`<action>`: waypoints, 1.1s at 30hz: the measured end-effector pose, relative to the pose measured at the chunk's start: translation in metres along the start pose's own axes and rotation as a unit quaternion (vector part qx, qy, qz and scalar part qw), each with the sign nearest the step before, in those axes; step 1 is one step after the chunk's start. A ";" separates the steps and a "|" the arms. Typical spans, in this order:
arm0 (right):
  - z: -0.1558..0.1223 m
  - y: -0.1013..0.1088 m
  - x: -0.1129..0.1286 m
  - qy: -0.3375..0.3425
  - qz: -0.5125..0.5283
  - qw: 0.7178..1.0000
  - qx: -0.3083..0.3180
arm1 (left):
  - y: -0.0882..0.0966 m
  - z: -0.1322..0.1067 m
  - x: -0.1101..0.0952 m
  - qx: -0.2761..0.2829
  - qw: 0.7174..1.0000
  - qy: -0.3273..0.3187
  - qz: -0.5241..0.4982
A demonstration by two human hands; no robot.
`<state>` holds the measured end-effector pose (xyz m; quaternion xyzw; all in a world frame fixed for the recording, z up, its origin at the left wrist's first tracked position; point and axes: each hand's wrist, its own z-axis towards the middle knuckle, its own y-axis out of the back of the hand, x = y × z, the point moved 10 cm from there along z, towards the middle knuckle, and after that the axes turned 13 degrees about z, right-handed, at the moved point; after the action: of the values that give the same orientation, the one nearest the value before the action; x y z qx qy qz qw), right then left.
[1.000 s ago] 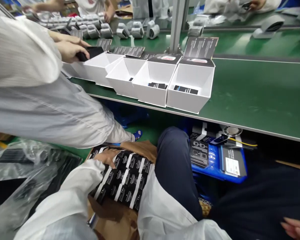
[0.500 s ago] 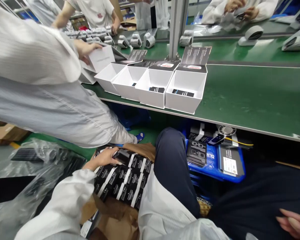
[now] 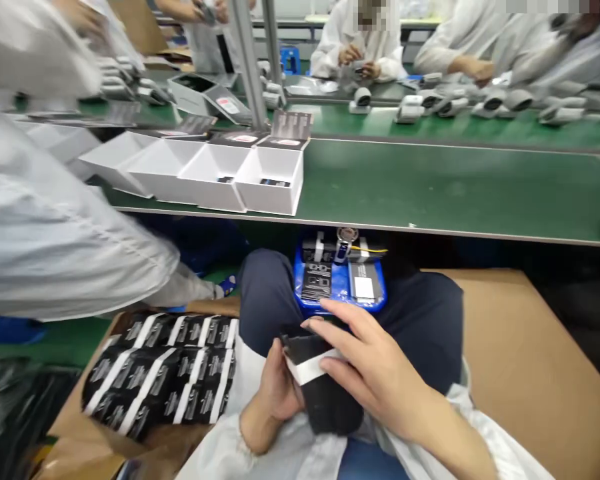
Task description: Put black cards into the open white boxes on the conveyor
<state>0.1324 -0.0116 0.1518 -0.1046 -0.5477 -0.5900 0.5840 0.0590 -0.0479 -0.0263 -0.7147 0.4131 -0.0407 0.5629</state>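
Above my lap, my left hand [image 3: 275, 390] is closed around the side of a black bundle of booklets or cards [image 3: 333, 403], bound by a white paper band. My right hand [image 3: 367, 357] lies over the bundle's top, fingers stretched out and apart, their tips at or near the band. Whether those fingertips press on it is hard to tell. To the left, a carton [image 3: 67, 410] holds rows of similar banded black bundles [image 3: 155, 370].
A blue stool [image 3: 340, 303] with printed cards and a small fan [image 3: 347, 235] stands between my knees. Open white boxes [image 3: 275, 197] line the green bench [image 3: 430, 187]. A co-worker's white coat [image 3: 55, 247] is close on the left. A cardboard sheet or box [image 3: 520, 360] lies right.
My left hand has come from the carton to my lap with a banded bundle. My right hand has moved in over it. The view has turned right.
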 end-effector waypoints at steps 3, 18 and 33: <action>-0.031 0.007 -0.017 -0.020 -0.098 0.994 -0.034 | -0.009 0.007 0.026 -0.021 0.998 0.056 0.001; -0.069 0.003 -0.050 -0.139 -0.017 0.990 -0.026 | 0.019 0.012 0.041 -0.154 0.978 0.136 0.031; -0.049 -0.010 -0.065 -0.164 0.185 0.964 0.101 | 0.017 0.012 0.032 -0.129 0.982 0.110 0.081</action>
<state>0.1688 -0.0144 0.0789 -0.2402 -0.6640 -0.3875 0.5926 0.0772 -0.0598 -0.0583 -0.7366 0.5313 -0.0197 0.4181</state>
